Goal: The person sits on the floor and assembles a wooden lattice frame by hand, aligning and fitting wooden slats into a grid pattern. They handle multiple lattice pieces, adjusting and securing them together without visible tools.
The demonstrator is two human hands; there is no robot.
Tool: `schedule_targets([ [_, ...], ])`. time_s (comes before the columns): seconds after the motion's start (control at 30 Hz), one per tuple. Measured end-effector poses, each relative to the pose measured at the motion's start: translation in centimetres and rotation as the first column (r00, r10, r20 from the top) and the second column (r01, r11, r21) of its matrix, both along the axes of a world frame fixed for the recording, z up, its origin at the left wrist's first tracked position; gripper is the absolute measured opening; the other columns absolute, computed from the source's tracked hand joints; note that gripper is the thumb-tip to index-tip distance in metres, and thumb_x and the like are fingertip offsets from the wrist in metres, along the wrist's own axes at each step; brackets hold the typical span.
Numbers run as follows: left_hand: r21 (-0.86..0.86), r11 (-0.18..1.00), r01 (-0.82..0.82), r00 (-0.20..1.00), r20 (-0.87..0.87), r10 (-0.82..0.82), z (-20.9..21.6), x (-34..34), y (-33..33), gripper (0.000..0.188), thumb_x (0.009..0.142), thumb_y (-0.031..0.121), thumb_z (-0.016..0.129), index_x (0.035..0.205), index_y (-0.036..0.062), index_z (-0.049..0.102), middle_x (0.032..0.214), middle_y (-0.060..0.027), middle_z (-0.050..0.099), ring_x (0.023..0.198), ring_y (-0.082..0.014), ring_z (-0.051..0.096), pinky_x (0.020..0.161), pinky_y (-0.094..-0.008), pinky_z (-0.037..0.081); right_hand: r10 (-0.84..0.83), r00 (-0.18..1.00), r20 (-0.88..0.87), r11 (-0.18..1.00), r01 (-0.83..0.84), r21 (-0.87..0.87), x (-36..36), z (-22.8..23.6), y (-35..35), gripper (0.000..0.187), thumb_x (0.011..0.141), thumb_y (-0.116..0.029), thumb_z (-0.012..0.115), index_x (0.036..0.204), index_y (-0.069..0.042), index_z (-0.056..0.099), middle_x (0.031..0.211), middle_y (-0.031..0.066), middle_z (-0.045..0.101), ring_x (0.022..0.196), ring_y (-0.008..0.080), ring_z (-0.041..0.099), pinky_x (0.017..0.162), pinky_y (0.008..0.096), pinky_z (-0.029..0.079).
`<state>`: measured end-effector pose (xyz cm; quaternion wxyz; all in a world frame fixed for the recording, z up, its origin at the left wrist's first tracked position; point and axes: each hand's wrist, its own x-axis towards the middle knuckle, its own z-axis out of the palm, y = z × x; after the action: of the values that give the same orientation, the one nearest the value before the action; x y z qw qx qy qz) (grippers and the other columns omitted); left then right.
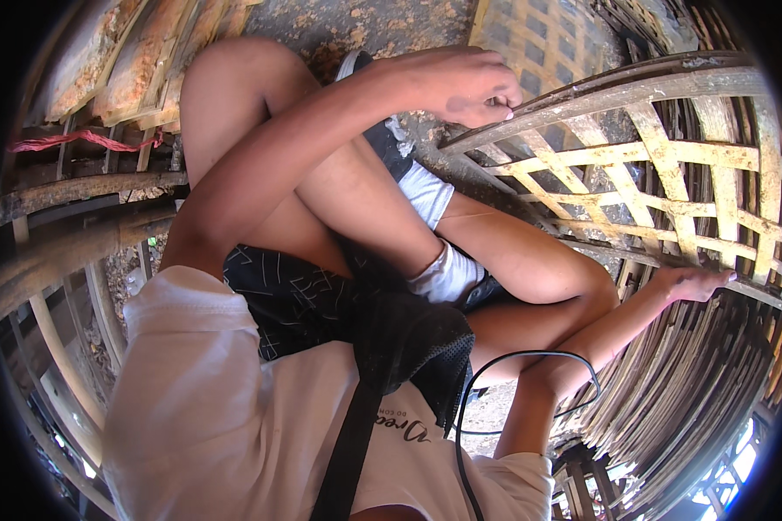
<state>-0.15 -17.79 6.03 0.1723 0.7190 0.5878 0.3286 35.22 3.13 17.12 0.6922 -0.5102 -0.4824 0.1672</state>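
A woven lattice panel of pale, flat strips, bamboo or wood by its look, stands tilted at my right. My left hand reaches across my raised knee, its fingers curled and closed at the near end of the panel's upper rail. What lies under those fingertips is partly hidden. Over at the panel's lower rail, my right hand is closed on the edge strip, palm down, with the arm stretched out past my folded leg. Sandals or footwear show partly beside my left wrist.
Behind and below the panel lies a large stack of thin slats. Another lattice piece rests on the rough ground ahead. Wooden boards, a pink cord and a slatted frame are at left. A black cable loops by my right arm.
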Motion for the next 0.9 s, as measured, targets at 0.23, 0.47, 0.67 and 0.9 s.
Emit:
schedule_targets([
  [0.23, -0.021, 0.999, -0.037, 0.999, 0.037, 0.037, 0.8, 0.1, 0.3, 0.019, 0.096, 0.018, 0.064, 0.092, 0.0002, 0.068, 0.067, -0.0135, 0.059, 0.06, -0.0297, 0.052, 0.062, -0.042, 0.044, -0.028, 1.0, 0.002, 0.999, 0.028, -0.024, 0.0, -0.2, 0.1, 0.075, 0.098, -0.058, 0.055, 0.138, 0.005, 0.061, 0.142, 0.0245, 0.057, 0.12, 0.0346, 0.06, 0.102, 0.057, 0.052],
  [0.47, 0.202, 0.975, -0.09, 0.987, 0.151, 0.059, 0.2, 0.3, 0.7, 0.019, 0.093, 0.022, 0.069, 0.095, 0.0035, 0.071, 0.072, -0.0123, 0.066, 0.062, -0.0293, 0.062, 0.063, -0.0397, 0.049, 0.015, 0.999, -0.031, 0.999, -0.016, -0.028, -0.5, 0.3, -0.4, 0.072, 0.101, -0.056, 0.052, 0.137, 0.006, 0.057, 0.139, 0.0216, 0.054, 0.13, 0.0336, 0.051, 0.112, 0.0562, 0.039],
  [0.67, 0.324, 0.937, -0.131, 0.982, 0.174, 0.077, 0.2, 0.9, 1.6, 0.02, 0.092, 0.022, 0.07, 0.101, 0.0045, 0.073, 0.073, -0.0117, 0.073, 0.06, -0.0269, 0.067, 0.059, -0.0377, 0.052, -0.025, 0.998, 0.065, 1.0, 0.025, -0.005, 1.3, -0.3, 1.2, 0.072, 0.102, -0.056, 0.05, 0.135, 0.008, 0.057, 0.136, 0.0225, 0.055, 0.126, 0.0342, 0.053, 0.111, 0.0571, 0.042],
  [0.9, 0.349, 0.925, -0.153, 0.981, 0.168, 0.099, 0.1, 1.0, 1.9, 0.016, 0.093, 0.021, 0.073, 0.101, 0.0067, 0.073, 0.076, -0.0105, 0.072, 0.065, -0.023, 0.07, 0.061, -0.0346, 0.053, 0.006, 1.0, 0.011, 0.998, -0.006, -0.067, -1.2, 0.7, -1.3, 0.076, 0.102, -0.057, 0.047, 0.144, 0.006, 0.05, 0.143, 0.0257, 0.05, 0.133, 0.0366, 0.049, 0.112, 0.059, 0.041],
])
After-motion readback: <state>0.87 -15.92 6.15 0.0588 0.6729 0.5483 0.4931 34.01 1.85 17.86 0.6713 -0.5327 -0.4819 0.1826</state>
